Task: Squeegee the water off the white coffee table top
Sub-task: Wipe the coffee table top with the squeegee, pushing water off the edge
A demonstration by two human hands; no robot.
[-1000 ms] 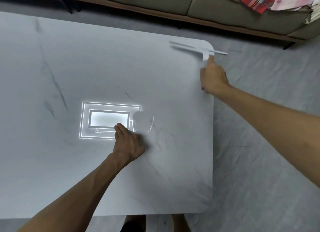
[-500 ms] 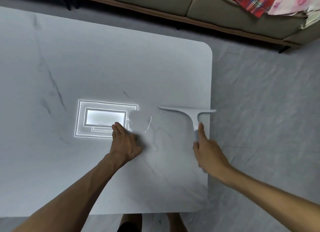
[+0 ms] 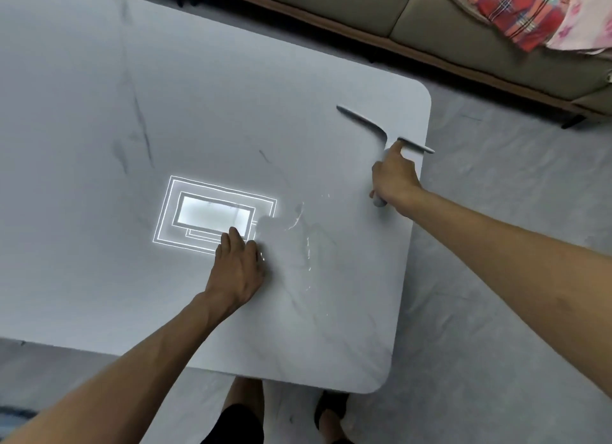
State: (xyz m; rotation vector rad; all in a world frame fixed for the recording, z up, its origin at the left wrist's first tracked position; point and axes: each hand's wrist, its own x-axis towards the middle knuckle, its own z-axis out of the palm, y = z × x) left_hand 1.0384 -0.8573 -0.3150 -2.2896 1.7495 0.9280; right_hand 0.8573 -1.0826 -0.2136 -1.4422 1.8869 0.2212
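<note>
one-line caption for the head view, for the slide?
Right hand holds a squeegee at the white coffee table top's far right corner; left hand rests flat on it.

Squeegee handle mostly buried inside the right hand, only its butt end poking out below the wrist. Patch of coffee table top under the left hand covered; far-left stretch cut by the frame edge. Water film near the left hand too faint to trace. Both forearms cropped at the borders.
</note>
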